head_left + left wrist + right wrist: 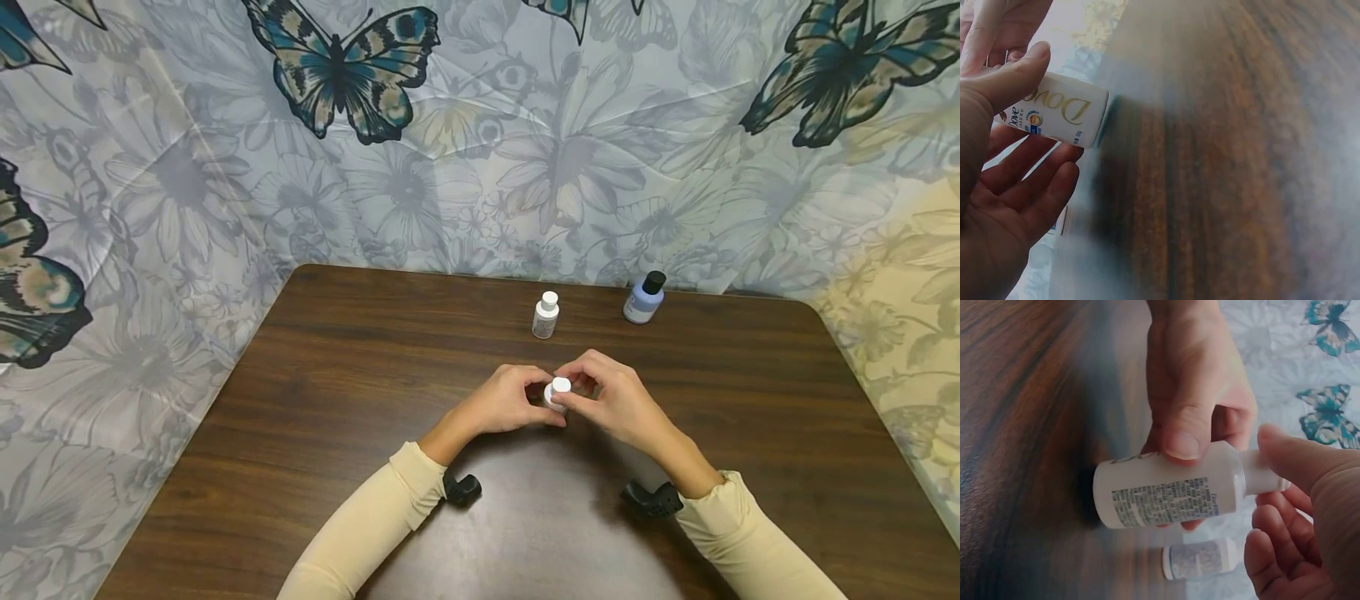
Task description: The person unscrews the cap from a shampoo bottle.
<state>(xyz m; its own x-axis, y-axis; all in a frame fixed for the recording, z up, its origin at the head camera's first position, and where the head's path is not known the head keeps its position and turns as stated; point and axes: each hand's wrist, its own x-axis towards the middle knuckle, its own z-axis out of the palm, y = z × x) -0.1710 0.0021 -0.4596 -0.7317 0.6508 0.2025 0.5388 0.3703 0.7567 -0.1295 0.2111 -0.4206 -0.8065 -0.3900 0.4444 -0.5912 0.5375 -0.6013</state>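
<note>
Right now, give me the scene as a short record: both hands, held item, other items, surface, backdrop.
left hand: grips the held bottle round its body
right hand: pinches the white cap
held bottle: white, "Dove" on label, cap on; base contact unclear
other items: white bottle, lilac bottle with black lid, both standing beyond the hands
surface: brown wooden table
backdrop: butterfly-print cloth

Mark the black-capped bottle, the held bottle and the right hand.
Black-capped bottle (pixel 643 307), head view: its body.
Held bottle (pixel 1063 110), left wrist view: its printed side.
Right hand (pixel 621 402), head view: its back.
</note>
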